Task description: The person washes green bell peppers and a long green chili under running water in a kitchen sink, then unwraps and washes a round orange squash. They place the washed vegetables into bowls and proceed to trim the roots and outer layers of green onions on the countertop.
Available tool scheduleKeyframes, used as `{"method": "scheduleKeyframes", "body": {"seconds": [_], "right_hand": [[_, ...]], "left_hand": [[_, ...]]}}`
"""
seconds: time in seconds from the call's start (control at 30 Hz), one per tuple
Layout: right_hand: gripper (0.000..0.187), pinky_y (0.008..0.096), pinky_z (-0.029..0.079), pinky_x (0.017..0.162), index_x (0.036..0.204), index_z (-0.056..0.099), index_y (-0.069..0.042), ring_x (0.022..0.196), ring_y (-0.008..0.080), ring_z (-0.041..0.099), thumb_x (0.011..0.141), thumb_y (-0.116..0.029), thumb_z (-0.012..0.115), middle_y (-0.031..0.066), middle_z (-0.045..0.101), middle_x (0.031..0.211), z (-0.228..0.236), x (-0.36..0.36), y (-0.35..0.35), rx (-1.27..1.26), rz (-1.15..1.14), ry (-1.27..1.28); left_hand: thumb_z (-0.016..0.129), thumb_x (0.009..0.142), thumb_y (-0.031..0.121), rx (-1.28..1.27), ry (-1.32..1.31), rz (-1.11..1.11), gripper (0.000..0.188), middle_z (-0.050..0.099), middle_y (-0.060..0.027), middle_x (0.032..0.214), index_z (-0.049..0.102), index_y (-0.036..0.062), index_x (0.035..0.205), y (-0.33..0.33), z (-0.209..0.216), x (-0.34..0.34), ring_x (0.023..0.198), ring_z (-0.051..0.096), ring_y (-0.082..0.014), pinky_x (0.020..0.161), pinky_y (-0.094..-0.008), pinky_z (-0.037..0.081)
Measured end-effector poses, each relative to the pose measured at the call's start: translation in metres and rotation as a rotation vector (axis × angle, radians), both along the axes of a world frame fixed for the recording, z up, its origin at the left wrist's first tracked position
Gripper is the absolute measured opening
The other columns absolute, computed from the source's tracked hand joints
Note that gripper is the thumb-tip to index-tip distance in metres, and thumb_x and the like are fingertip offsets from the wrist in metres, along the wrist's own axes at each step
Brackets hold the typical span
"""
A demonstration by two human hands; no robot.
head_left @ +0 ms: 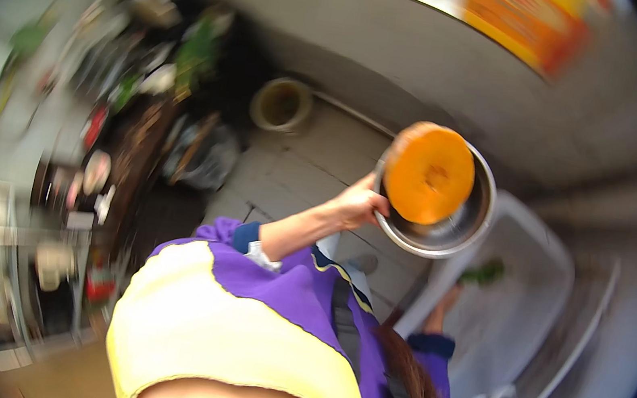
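My left hand (362,204) grips the rim of a shiny metal bowl (482,214), with the thumb over the edge. In the bowl rests a large piece of pumpkin (432,174), its orange cut face turned up and a tan rind showing at one side. My right hand (444,305) is lower down, at the near left side of a pale sink basin (560,274). Just beyond its fingers a blurred green vegetable (483,271) shows; motion blur hides whether they touch it.
A pale bucket (282,105) stands on the tiled floor against the far wall. Left of me are a dark cluttered table (132,165), a clear plastic bag (210,159) and a metal rack (4,236). An orange box (523,20) sits on the ledge at the far side.
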State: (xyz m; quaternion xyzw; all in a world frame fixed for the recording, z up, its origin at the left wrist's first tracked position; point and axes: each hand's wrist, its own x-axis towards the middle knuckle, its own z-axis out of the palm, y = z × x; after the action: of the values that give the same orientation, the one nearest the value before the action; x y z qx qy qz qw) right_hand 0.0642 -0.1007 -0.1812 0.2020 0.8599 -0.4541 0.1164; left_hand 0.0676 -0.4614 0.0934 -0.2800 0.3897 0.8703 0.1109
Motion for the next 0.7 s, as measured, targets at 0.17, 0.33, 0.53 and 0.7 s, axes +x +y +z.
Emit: {"method": "scheduleKeyframes", "body": {"seconds": [0.17, 0.33, 0.53, 0.7], "right_hand": [[0.025, 0.0380, 0.044, 0.057, 0.085, 0.058, 0.007, 0.066, 0.0267, 0.056, 0.077, -0.016, 0.052, 0.0177, 0.061, 0.081, 0.011, 0.000, 0.035, 0.207, 0.011, 0.221], [0.028, 0.0286, 0.043, 0.053, 0.098, 0.056, -0.002, 0.065, 0.0192, 0.055, 0.079, -0.021, 0.049, 0.0095, 0.059, 0.080, 0.080, 0.016, 0.064, 0.009, -0.301, -0.034], [0.027, 0.0271, 0.043, 0.056, 0.100, 0.054, -0.002, 0.068, 0.0177, 0.055, 0.080, -0.018, 0.049, 0.0089, 0.058, 0.083, 0.158, 0.039, -0.009, 0.361, -0.169, 0.172], [0.027, 0.0258, 0.043, 0.058, 0.102, 0.053, -0.002, 0.070, 0.0164, 0.054, 0.080, -0.016, 0.049, 0.0084, 0.057, 0.086, 0.191, 0.063, -0.079, 0.518, -0.017, 0.173]], "left_hand": [[0.043, 0.066, -0.013, -0.029, 0.012, 0.418, 0.070, 0.048, -0.0084, 0.101, 0.028, 0.0166, 0.128, -0.106, 0.002, 0.087, 0.074, 0.055, -0.0195, 0.057, -0.0389, 0.053], [0.043, 0.061, -0.012, -0.022, -0.047, 0.820, 0.071, 0.047, -0.0156, 0.104, 0.028, 0.0141, 0.125, -0.220, -0.041, 0.183, 0.071, 0.057, -0.0268, 0.055, -0.0419, 0.053], [0.043, 0.060, -0.013, -0.082, -0.008, 1.212, 0.044, 0.053, -0.0163, 0.087, 0.045, -0.0027, 0.102, -0.372, -0.087, 0.286, 0.072, 0.057, -0.0288, 0.065, -0.0462, 0.052], [0.037, 0.057, -0.016, -0.029, 0.090, 1.460, 0.040, 0.045, -0.0258, 0.095, 0.040, -0.0142, 0.097, -0.488, -0.115, 0.365, 0.087, 0.051, -0.0452, 0.072, -0.0638, 0.045]]}}
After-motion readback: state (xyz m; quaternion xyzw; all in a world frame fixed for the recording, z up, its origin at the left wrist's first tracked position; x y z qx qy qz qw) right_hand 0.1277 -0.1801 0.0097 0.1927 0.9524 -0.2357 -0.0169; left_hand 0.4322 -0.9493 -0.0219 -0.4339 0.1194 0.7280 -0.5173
